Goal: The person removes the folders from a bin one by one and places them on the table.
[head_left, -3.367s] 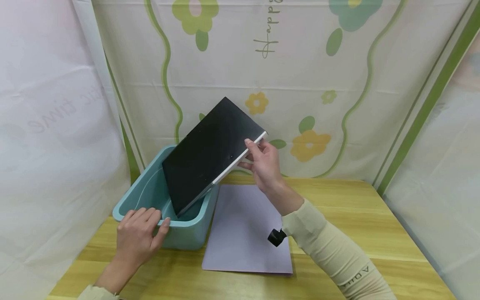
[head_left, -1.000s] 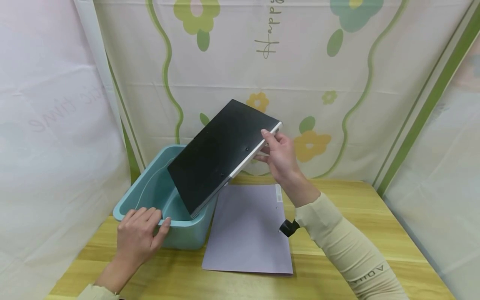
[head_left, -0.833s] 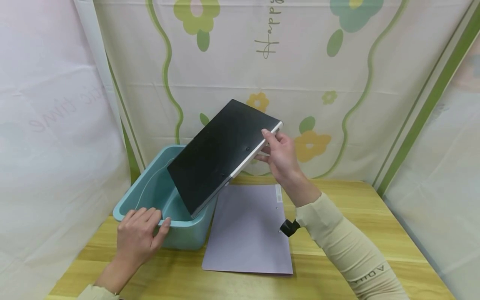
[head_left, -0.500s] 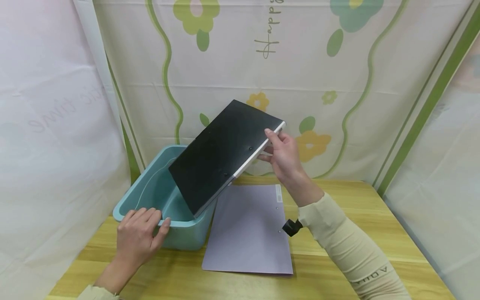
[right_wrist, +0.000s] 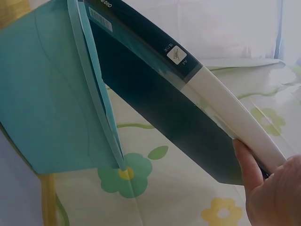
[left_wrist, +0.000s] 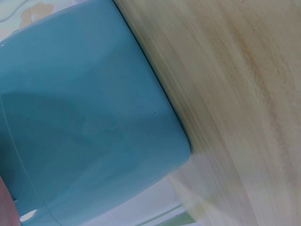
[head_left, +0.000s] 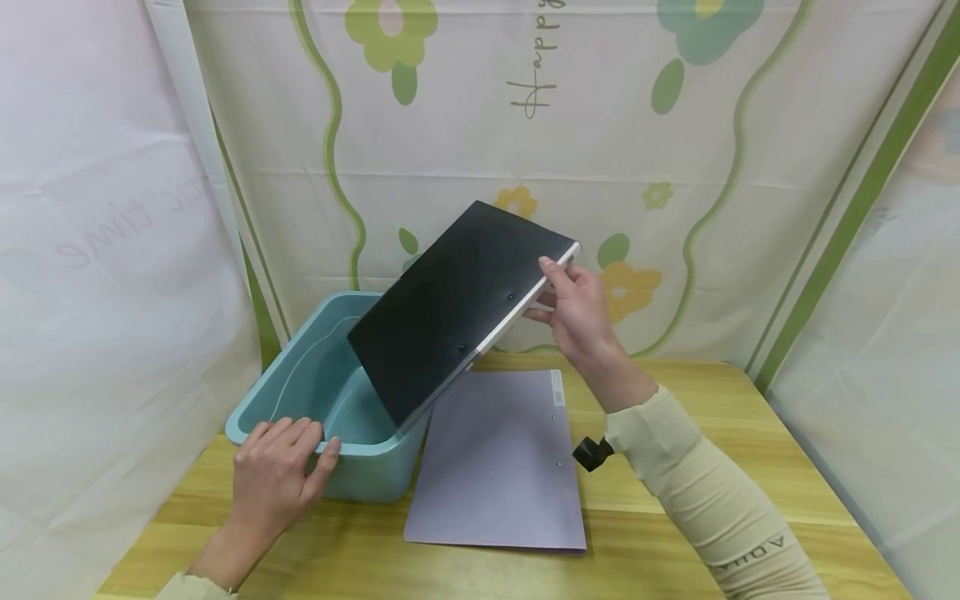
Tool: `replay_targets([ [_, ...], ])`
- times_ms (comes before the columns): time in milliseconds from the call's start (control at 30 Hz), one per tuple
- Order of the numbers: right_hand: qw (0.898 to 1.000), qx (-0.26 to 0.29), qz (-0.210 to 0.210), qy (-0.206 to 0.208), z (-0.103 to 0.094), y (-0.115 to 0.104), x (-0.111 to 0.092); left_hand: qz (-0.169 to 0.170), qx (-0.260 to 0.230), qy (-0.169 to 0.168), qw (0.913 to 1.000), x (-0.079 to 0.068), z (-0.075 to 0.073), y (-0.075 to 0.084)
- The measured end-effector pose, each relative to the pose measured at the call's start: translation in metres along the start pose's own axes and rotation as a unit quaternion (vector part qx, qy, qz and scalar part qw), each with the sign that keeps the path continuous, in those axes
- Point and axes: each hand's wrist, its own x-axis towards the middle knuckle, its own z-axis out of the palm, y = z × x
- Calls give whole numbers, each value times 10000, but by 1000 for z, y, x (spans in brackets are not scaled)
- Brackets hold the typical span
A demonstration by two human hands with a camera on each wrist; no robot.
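Note:
My right hand [head_left: 583, 312] pinches the spine edge of a black ring binder [head_left: 465, 300], thumb on its cover and fingers beneath. The binder slants up to the right, its lower corner overlapping the rim of a blue plastic bin [head_left: 258, 392]. In the right wrist view, the binder's spine [right_wrist: 230, 113] shows a long white strip and a small label. My left hand [head_left: 277, 467] grips the bin's near rim, fingers hooked over it and thumb along the edge. In the left wrist view, the bin's outer wall [left_wrist: 103, 117] fills much of the picture.
A lilac folder [head_left: 495, 475] with a small label at its far right corner lies flat on the wooden table [head_left: 690, 483], to the right of the bin. Flower-printed cloth [head_left: 525, 142] hangs close behind the table, with cloth at both sides too.
My right hand has moved right with the black binder, drawing it farther out over the bin's right rim. More of the lilac folder shows. My left hand stays on the near rim.

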Motion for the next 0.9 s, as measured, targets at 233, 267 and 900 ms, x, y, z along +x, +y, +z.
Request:
replay_targets([
  [233,10000,15,21,57,-4,-2,1,-16,0,-26,10000,0,0,0],
  [267,10000,23,37,70,-5,-2,2,-21,0,-33,10000,0,0,0],
  [900,9994,-52,145,322,-21,-5,6,38,10,21,10000,4,0,2],
])
